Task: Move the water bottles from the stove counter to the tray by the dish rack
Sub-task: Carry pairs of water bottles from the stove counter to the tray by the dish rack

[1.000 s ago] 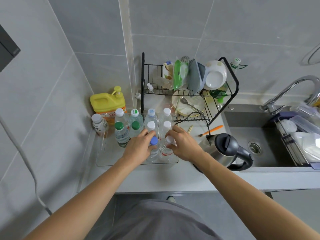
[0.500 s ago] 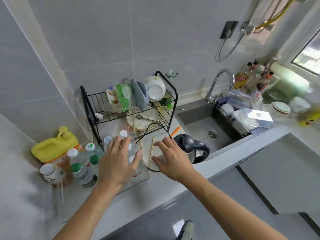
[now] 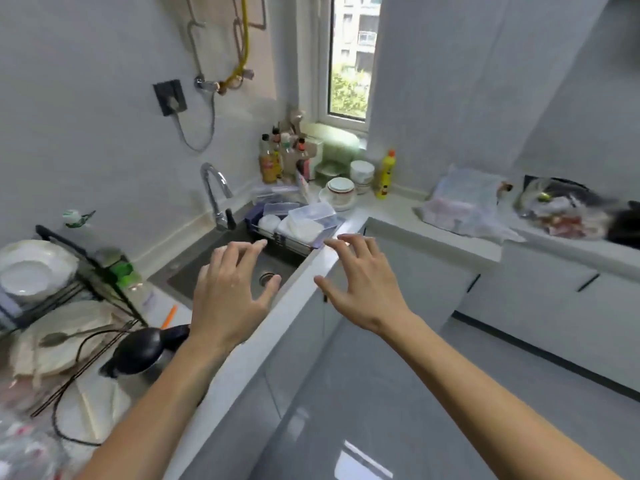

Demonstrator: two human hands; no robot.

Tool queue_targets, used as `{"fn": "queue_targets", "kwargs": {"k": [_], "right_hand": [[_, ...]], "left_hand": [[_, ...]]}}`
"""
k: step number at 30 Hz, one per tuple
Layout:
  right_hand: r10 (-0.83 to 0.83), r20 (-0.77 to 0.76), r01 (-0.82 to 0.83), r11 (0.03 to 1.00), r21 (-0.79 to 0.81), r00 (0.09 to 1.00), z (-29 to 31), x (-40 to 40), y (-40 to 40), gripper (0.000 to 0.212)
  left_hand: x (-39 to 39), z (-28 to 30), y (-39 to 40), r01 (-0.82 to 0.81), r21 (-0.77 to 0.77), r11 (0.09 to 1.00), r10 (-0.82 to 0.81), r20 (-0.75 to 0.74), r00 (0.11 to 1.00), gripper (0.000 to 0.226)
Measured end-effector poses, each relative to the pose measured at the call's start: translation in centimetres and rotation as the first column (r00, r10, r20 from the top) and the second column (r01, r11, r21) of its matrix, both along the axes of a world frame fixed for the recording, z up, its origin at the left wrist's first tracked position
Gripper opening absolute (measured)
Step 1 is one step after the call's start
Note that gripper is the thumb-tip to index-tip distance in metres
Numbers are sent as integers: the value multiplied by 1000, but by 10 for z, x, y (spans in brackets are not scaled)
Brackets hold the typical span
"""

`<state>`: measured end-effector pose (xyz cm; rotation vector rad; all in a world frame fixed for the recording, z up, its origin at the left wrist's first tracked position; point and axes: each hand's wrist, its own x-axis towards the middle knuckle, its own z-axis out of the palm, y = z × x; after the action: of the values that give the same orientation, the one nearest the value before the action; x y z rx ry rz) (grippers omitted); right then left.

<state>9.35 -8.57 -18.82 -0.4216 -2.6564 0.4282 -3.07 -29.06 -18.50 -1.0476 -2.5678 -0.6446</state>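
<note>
Both my hands are raised in mid-air with fingers spread and nothing in them. My left hand (image 3: 230,292) hovers over the sink (image 3: 214,261). My right hand (image 3: 362,282) hovers over the counter's front edge, to the right of the sink. The black dish rack (image 3: 79,271) with white plates stands at the far left. The tray and the water bottles on it are out of view to the left. The stove counter (image 3: 554,237) runs along the far right, with blurred plastic bags on it; I can make out no water bottle there.
A black kettle (image 3: 145,348) with its cord sits on the counter below my left forearm. A faucet (image 3: 214,188), a strainer basket with plastic boxes (image 3: 304,223), sauce bottles (image 3: 280,157) and bowls (image 3: 343,192) crowd the corner. A yellow bottle (image 3: 386,174) stands by the window wall. Grey floor lies below.
My view has swung right from the tray to the sink and stove counter. Both hands let go of the bottles on the tray and moved right, open.
</note>
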Motion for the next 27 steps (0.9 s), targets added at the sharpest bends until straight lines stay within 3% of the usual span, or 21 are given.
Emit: {"fn": "queue_targets", "kwargs": {"k": [6,14,27], "right_hand": [[-291,-1,290,957,-9,957,5,130,161,71],[-605,-14,602,794,-82,796,-5,282,302,74],[-865,70,867,497,-31,498,-15,460,572,76]], "left_hand": [[80,11,198,256,-10,967,-256,3,967,65],[179,3,407,567,-51,822,-568,4,823,68],[331,-33,766,850,-18,526,-847,74,526,69]]}}
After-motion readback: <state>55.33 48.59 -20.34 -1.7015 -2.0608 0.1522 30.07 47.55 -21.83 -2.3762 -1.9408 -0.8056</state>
